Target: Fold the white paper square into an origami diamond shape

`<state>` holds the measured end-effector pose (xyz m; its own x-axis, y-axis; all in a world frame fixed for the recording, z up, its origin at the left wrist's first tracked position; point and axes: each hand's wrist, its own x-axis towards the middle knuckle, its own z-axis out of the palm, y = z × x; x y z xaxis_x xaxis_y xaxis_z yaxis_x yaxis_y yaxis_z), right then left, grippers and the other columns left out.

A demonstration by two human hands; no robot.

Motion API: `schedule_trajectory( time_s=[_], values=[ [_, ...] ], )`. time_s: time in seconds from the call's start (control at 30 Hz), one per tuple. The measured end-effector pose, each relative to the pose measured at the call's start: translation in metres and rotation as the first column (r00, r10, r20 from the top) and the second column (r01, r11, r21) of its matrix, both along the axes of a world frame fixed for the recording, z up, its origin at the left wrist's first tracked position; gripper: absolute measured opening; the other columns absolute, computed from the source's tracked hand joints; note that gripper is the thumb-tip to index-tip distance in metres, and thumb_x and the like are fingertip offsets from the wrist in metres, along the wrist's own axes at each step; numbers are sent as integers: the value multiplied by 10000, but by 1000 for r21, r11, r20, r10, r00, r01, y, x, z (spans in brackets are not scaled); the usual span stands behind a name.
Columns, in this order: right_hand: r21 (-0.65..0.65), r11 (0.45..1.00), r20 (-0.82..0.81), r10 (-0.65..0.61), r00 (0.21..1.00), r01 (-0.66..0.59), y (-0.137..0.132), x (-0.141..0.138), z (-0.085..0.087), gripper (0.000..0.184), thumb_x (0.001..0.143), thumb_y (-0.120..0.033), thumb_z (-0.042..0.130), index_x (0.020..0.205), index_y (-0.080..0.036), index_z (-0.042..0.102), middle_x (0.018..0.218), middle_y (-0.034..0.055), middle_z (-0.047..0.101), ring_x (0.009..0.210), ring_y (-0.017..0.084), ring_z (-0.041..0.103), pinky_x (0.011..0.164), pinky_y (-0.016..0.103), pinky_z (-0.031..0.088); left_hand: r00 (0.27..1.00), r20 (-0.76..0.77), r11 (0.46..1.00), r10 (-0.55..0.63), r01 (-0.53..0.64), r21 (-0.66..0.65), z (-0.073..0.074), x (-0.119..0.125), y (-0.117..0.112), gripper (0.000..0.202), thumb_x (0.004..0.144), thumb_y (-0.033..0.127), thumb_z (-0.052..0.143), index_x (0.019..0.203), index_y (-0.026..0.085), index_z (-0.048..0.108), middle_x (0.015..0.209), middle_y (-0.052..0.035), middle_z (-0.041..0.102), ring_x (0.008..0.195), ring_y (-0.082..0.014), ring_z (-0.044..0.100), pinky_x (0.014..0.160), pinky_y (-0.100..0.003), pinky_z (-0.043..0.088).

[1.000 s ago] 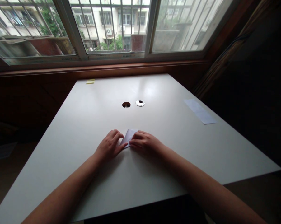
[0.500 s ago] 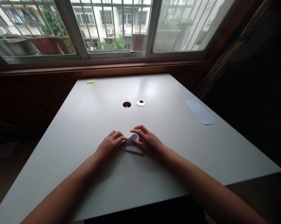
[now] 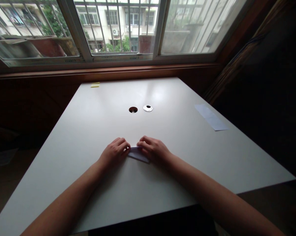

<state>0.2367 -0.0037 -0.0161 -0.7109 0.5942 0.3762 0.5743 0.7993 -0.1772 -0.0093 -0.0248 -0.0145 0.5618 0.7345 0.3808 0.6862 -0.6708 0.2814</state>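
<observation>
A small folded sheet of pale purple paper [image 3: 138,155] is between my hands near the middle of the white table [image 3: 108,193]. My left hand [image 3: 115,150] grips its left end, fingers curled and pinched together. At the upper right edge of the paper, my right hand [image 3: 153,148] is closed, thumb and fingers pressed on it. Parts of the paper are hidden under the fingers of both hands.
Beyond my hands lie a round cable hole [image 3: 133,110] and its silver ring cover [image 3: 148,108]. A pale sheet of paper [image 3: 211,117] rests near the right edge, and yellow sticky notes [image 3: 95,85] at the far left corner. A barred window [image 3: 120,29] stands behind the table.
The paper's raised flap has come down and the paper now looks flatter. My right hand's lifted fingers have lowered and closed on it. My left hand has hardly moved.
</observation>
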Motion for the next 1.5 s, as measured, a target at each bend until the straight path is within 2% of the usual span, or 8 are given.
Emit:
schedule_trajectory(
  time_s=[0.13,0.2,0.3,0.4,0.63,0.9,1.23,1.5],
  values=[
    [94,996,77,-10,997,3,-3,-1,2,144,953,-167,484,984,-201,620,980,42,626,763,130,559,593,239,378,999,-5,998,32,-32,61,9,-3,-5,118,958,262,523,965,176,603,916,-57,603,827,-171,552,741,-299,494],
    [118,993,113,-13,993,-1,-4,-1,3,141,953,-161,486,959,-191,624,956,43,623,753,134,550,588,246,372,994,-103,994,28,-16,111,15,-1,-14,128,959,239,507,990,177,615,932,-66,610,868,-192,556,761,-327,501],
    [116,993,136,-30,990,14,-5,-2,5,119,951,-169,504,934,-178,621,945,53,615,764,139,549,602,247,381,971,-234,986,-49,84,142,20,9,-30,195,957,202,482,1083,195,631,932,-63,631,836,-196,564,739,-344,508],
    [93,994,133,-75,988,63,-5,-3,4,108,954,-182,514,918,-167,615,936,64,605,775,141,554,615,241,390,960,-271,981,-69,114,155,15,23,-40,346,961,230,475,1282,130,554,1150,-132,632,1022,-241,577,884,-403,511],
    [91,987,103,-139,985,129,-6,0,4,118,955,-171,513,964,-171,631,927,70,604,813,154,548,674,246,419,961,-278,988,0,43,149,2,30,-42,408,964,233,455,1332,69,520,1256,-181,601,1201,-277,511,1035,-438,435],
    [212,977,34,-30,999,22,-6,9,11,229,946,-172,533,1140,-186,654,980,86,658,830,196,511,773,332,471,948,-319,992,-21,60,111,8,14,-29,425,952,201,460,1357,79,506,1309,-169,550,1251,-284,460,1088,-429,408],
    [106,985,-94,148,984,-138,-11,6,8,336,935,-143,527,1253,-203,617,1182,78,674,926,195,589,821,352,560,967,-253,995,42,-19,93,8,13,-27,398,981,260,429,1348,140,523,1328,-138,559,1233,-258,508,1072,-437,435],
    [85,985,-41,156,987,-152,-21,10,5,391,945,-94,463,1319,-132,571,1319,131,608,1091,231,590,935,394,573,969,-238,994,66,-45,95,3,10,-25,425,980,293,447,1387,182,499,1370,-119,544,1280,-267,479,1074,-448,423]
  ],
)
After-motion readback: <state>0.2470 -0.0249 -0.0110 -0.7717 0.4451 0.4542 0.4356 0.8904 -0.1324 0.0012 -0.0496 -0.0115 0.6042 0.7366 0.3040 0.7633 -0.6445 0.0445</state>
